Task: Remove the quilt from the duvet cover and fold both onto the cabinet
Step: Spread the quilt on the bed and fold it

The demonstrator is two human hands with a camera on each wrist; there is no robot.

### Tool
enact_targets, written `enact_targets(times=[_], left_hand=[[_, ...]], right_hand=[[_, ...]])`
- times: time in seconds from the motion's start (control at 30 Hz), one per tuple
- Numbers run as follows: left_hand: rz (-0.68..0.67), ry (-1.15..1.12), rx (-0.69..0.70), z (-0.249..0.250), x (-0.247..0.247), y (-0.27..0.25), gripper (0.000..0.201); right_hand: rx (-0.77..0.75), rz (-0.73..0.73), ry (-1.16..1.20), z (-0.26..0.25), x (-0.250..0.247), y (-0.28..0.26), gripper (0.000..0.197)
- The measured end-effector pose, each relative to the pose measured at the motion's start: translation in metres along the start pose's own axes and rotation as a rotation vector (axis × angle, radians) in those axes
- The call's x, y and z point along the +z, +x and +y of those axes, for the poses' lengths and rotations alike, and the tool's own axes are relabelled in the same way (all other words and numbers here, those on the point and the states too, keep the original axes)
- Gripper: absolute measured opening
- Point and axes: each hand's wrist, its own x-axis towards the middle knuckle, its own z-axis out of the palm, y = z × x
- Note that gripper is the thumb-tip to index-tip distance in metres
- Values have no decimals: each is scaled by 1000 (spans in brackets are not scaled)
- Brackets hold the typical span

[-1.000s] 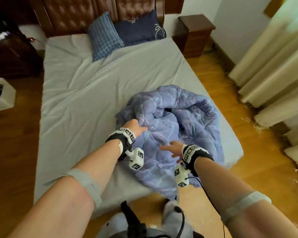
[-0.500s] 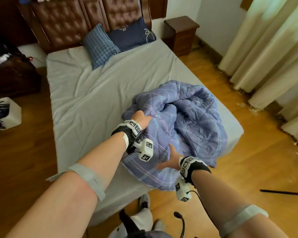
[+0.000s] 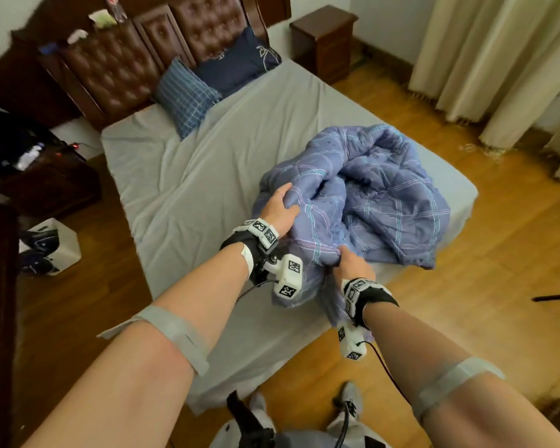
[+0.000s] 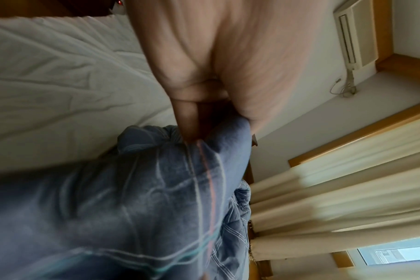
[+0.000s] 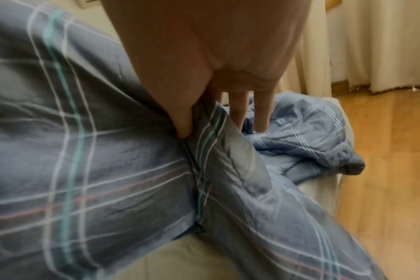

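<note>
A home bedroom: bed (tufted headboard), nightstand, curtains.

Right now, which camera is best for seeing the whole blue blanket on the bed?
The head view: it shows the whole crumpled blue blanket bunched on the bed, with the left hand and right hand gripping it. The wrist views show only close, blurry folds of checked fabric under each hand.

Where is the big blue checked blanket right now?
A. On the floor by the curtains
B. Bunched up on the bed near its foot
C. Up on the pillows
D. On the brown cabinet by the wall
B: the blue checked blanket lies bunched on the grey bed, with the left hand and right hand both gripping its fabric.
</note>
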Motion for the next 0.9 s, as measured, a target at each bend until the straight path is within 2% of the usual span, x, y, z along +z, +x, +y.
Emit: enact_targets(times=[0.07, 0.13, 0.3, 0.37, 0.4, 0.47, 0.57, 0.6, 0.63, 0.73, 0.8, 0.9], left_hand=[[-51, 15, 31, -10, -18, -8, 74], [-156, 94, 47, -28, -38, -17, 98], [-396, 516, 189, -82, -104, -52, 129], [-443, 649, 244, -102, -132, -64, 142], [-425, 662, 267, -108, -145, -68, 143], [-325, 615, 311, -109, -173, -75, 128], [-148, 706, 459, -96, -213, -81, 53], [-128, 770, 505, -92, -222, -81, 37], [-125, 815, 540, -90, -229, -83, 29], [-153, 813, 574, -85, -236, -86, 26], [-181, 790, 556, -78, -237, -90, 31], [-192, 746, 521, -75, -240, -89, 32]], right_hand=[[-8, 51, 29, -18, -3, -4, 26], [-27, 99, 36, -41, -5, -10, 31], [-137, 171, -90, -128, 0, -23, 40], [-195, 201, -110, -165, 12, -39, 34], [-213, 216, -105, -183, 19, -48, 28], [-243, 249, -95, -215, 32, -66, 14], [-283, 297, -66, -247, 42, -93, 7], [-280, 321, -51, -252, 44, -101, 8], [-276, 345, -38, -256, 46, -108, 10], [-168, 343, -21, -252, 54, -127, 37], [-68, 246, -12, -240, 62, -134, 58], [24, 100, 122, -230, 75, -136, 88]])
